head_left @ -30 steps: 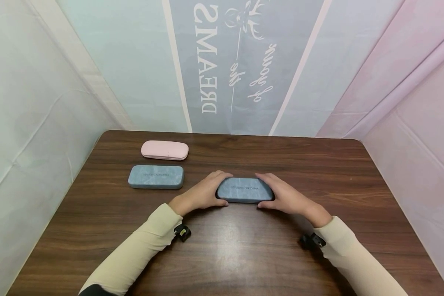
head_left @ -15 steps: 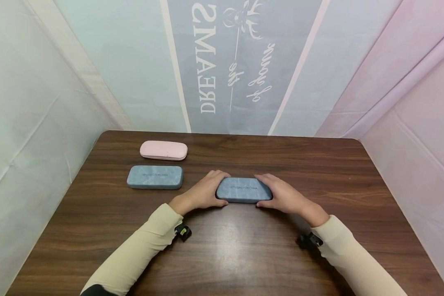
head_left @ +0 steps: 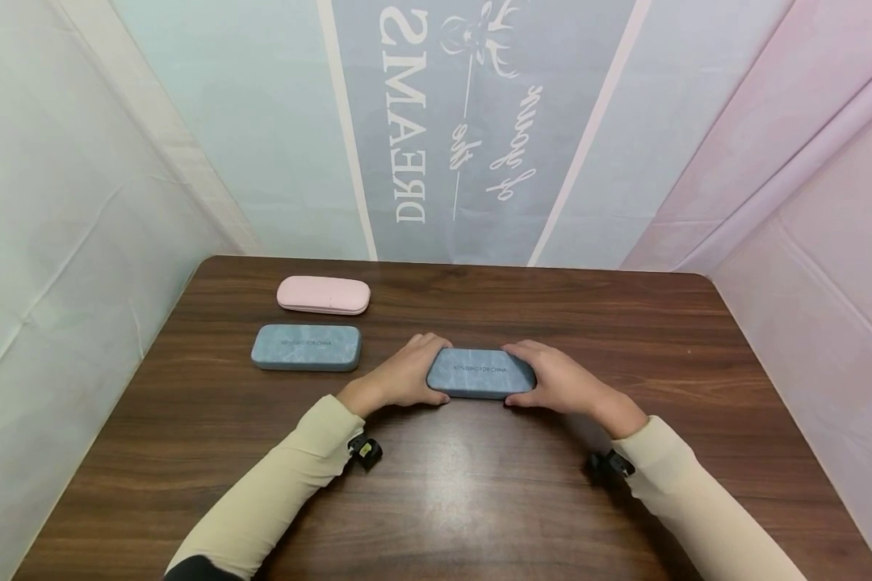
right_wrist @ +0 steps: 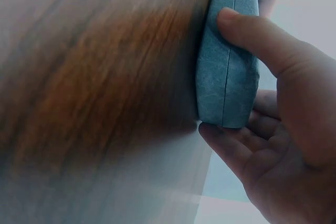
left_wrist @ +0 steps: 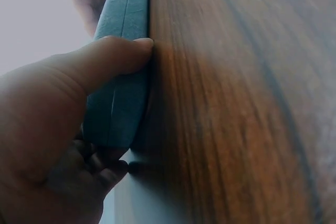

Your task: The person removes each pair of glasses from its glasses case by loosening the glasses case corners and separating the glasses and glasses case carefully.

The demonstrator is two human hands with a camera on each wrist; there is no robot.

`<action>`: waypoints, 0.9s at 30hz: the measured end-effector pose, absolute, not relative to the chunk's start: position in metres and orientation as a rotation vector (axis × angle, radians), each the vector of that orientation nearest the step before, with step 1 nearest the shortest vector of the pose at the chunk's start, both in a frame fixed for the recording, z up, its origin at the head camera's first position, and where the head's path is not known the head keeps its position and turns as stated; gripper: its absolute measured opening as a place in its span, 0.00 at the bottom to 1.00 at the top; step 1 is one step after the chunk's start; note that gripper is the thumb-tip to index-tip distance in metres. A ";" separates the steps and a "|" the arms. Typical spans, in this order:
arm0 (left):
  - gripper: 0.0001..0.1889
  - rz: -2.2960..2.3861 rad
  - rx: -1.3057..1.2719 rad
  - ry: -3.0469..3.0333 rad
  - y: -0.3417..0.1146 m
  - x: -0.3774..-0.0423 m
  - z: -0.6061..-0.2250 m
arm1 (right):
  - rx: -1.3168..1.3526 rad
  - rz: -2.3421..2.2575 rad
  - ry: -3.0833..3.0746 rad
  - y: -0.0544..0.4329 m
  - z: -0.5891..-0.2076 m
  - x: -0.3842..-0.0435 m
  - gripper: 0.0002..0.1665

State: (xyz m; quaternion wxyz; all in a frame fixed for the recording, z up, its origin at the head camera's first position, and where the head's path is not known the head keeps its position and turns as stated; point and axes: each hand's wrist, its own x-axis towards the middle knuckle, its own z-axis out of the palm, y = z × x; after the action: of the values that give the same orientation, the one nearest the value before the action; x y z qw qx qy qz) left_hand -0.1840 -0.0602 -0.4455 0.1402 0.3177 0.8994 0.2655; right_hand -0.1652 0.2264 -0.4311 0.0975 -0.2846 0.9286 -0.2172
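A blue-grey glasses case with dark lettering on its lid lies at the middle of the table, its lid down. My left hand grips its left end, thumb along the near side and fingers round the far side. At the other end my right hand holds it the same way. In the left wrist view the thumb presses the front of the glasses case, across the seam line. The right wrist view shows the right thumb on the same side of the glasses case, with fingers curled behind its end.
A second blue-grey glasses case lies on the left of the brown wooden table. Behind it is a pink glasses case. A printed cloth hangs along the table's back edge, with pale cloth at both sides.
Both hands keep their grip on the glasses case, which stays in place. The left wrist has shifted slightly to the right.
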 end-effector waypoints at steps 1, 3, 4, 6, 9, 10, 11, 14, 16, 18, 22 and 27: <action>0.42 0.774 0.912 2.595 -0.060 -0.184 -0.446 | -0.850 -0.636 2.750 0.227 -0.431 -0.166 0.51; 0.42 0.787 0.902 2.589 -0.061 -0.184 -0.446 | -0.863 -0.624 2.751 0.227 -0.431 -0.168 0.51; 0.42 0.791 0.899 2.589 -0.061 -0.184 -0.447 | -0.868 -0.622 2.750 0.227 -0.430 -0.168 0.51; 0.42 0.793 0.895 2.592 -0.060 -0.184 -0.447 | -0.878 -0.609 2.748 0.227 -0.429 -0.170 0.50; 0.42 0.788 0.893 2.599 -0.060 -0.184 -0.447 | -0.882 -0.587 2.750 0.227 -0.428 -0.171 0.50; 0.42 0.786 0.893 2.600 -0.060 -0.184 -0.447 | -0.880 -0.578 2.751 0.227 -0.427 -0.172 0.50; 0.42 0.788 0.893 2.601 -0.060 -0.184 -0.446 | -0.876 -0.567 2.753 0.227 -0.427 -0.172 0.50; 0.42 0.794 0.893 2.599 -0.059 -0.183 -0.444 | -0.867 -0.550 2.753 0.227 -0.425 -0.174 0.50; 0.42 0.796 0.893 2.599 -0.059 -0.183 -0.443 | -0.870 -0.539 2.750 0.226 -0.424 -0.175 0.50; 0.42 0.795 0.893 2.599 -0.059 -0.183 -0.443 | -0.871 -0.527 2.745 0.226 -0.423 -0.176 0.50; 0.41 0.796 0.894 2.597 -0.058 -0.183 -0.443 | -0.869 -0.485 2.740 0.224 -0.420 -0.177 0.50; 0.41 0.805 0.894 2.592 -0.058 -0.182 -0.443 | -0.901 -0.413 2.743 0.223 -0.415 -0.179 0.50</action>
State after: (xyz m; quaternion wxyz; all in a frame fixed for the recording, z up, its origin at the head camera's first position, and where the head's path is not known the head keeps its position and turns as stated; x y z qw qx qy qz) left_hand -0.1822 -0.0581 -0.4431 0.1414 0.3096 0.8980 0.2790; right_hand -0.1787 0.2227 -0.4153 0.1124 -0.3069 0.9346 -0.1407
